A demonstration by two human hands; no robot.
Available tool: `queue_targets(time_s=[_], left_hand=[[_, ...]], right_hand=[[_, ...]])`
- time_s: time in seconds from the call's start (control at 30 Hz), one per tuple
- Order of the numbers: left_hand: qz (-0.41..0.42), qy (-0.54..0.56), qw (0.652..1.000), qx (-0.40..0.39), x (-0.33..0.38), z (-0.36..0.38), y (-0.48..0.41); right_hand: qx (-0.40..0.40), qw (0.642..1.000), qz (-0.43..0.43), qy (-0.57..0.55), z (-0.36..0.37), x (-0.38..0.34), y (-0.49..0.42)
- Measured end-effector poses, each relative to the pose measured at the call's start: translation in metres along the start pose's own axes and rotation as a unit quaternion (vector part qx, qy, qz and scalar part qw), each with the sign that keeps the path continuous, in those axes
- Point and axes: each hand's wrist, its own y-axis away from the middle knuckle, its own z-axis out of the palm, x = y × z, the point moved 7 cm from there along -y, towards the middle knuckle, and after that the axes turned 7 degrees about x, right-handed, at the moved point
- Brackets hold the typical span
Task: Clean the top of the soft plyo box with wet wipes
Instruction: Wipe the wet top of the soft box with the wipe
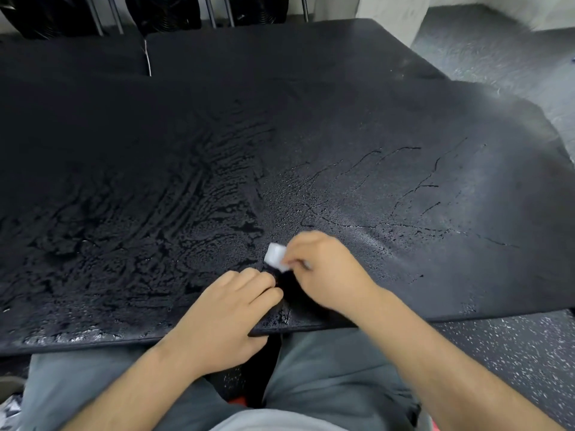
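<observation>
The wiping step was in hand: the right hand (323,269) pinched a small white folded wet wipe (275,258) between curled fingers and thumb, low over the broad black textured top of the soft plyo box (342,126) near its front edge. The left hand (230,312) lay just beside it with fingers curled in, and whether it gripped anything could not be told. Wet streaks covered the left half while the cracked right half looked dry, so the next move probably called for pressed strokes rightward, with open room up to the right edge, where the speckled grey floor (513,343) began.
</observation>
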Motion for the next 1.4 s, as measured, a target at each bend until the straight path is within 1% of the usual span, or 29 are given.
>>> queue_targets(time_s=[0.03,0.1,0.13,0.2,0.27,0.3,0.37,0.43,0.47,0.53,0.6,0.67,0.73,0.8,0.87,0.9,0.97,1.0,1.07,1.13,1.2,1.27,1.3,1.37,1.4], left_hand=[[0.003,0.003,1.0,-0.002,0.0,0.0,0.0],[-0.003,0.027,1.0,-0.01,-0.002,-0.003,0.001],[-0.018,0.048,0.999,-0.008,-0.005,-0.007,0.002],[-0.056,0.084,0.995,0.018,-0.017,-0.018,0.003],[-0.1,0.071,0.992,0.043,-0.04,-0.027,0.0],[-0.126,0.053,0.989,0.051,-0.054,-0.03,-0.003],[-0.173,0.022,0.984,0.023,-0.08,-0.029,-0.012],[-0.205,0.012,0.978,-0.048,-0.099,-0.017,-0.017],[-0.212,0.013,0.974,-0.083,-0.107,-0.01,-0.017],[-0.215,0.025,0.968,-0.127,-0.114,-0.001,-0.016],[-0.215,0.026,0.967,-0.138,-0.115,0.001,-0.017],[-0.217,0.02,0.965,-0.143,-0.114,0.001,-0.019],[-0.221,0.024,0.963,-0.149,-0.114,-0.001,-0.02],[-0.226,0.049,0.962,-0.147,-0.116,-0.002,-0.02],[-0.23,0.082,0.959,-0.142,-0.119,-0.001,-0.016],[-0.231,0.097,0.958,-0.14,-0.12,-0.001,-0.015],[-0.233,0.11,0.956,-0.14,-0.122,0.0,-0.015],[-0.236,0.105,0.955,-0.145,-0.123,0.0,-0.017],[-0.243,0.081,0.953,-0.159,-0.125,-0.002,-0.022],[-0.245,0.057,0.955,-0.158,-0.128,-0.009,-0.03],[-0.238,0.044,0.96,-0.142,-0.132,-0.018,-0.04],[-0.227,0.018,0.965,-0.129,-0.137,-0.024,-0.051],[-0.22,0.002,0.967,-0.132,-0.138,-0.024,-0.057],[-0.214,-0.008,0.964,-0.158,-0.141,-0.016,-0.067],[-0.213,-0.006,0.961,-0.176,-0.141,-0.011,-0.071]], right_hand=[[0.034,0.999,0.025,0.0,-0.005,0.012,-0.012],[0.067,0.995,0.074,-0.007,-0.009,0.025,-0.02],[0.063,0.995,0.075,-0.005,-0.006,0.021,-0.017],[0.022,0.999,0.033,-0.009,0.005,-0.003,0.0],[-0.02,1.0,0.007,-0.022,0.012,-0.014,0.004],[-0.022,0.999,0.011,-0.025,0.014,-0.009,-0.006],[0.002,0.999,0.039,-0.031,0.015,0.006,-0.037],[0.009,0.998,0.058,-0.027,0.018,0.008,-0.053],[0.0,0.999,0.052,-0.016,0.021,0.003,-0.052],[-0.029,0.999,0.027,-0.007,0.031,-0.009,-0.038],[-0.058,0.998,0.024,-0.027,0.035,-0.014,-0.027],[-0.045,0.998,0.041,-0.032,0.032,-0.004,-0.048],[-0.028,0.998,0.058,-0.005,0.03,0.005,-0.081],[0.0,0.998,0.057,-0.005,0.029,0.008,-0.1],[0.026,0.999,0.043,-0.02,0.034,0.007,-0.094],[0.024,0.999,0.036,-0.025,0.037,0.003,-0.084],[-0.009,0.999,0.017,-0.034,0.04,-0.008,-0.065],[-0.024,0.999,0.011,-0.034,0.04,-0.01,-0.068],[-0.009,1.0,0.005,-0.012,0.035,-0.003,-0.094],[0.014,0.999,0.046,0.0,0.031,0.014,-0.116],[0.033,0.996,0.086,-0.016,0.032,0.023,-0.111],[0.035,0.996,0.072,-0.029,0.036,0.011,-0.081],[0.018,0.998,0.054,-0.034,0.039,0.002,-0.062],[-0.025,0.999,0.023,-0.035,0.04,-0.006,-0.036],[-0.03,0.999,0.02,-0.025,0.035,0.0,-0.035]])
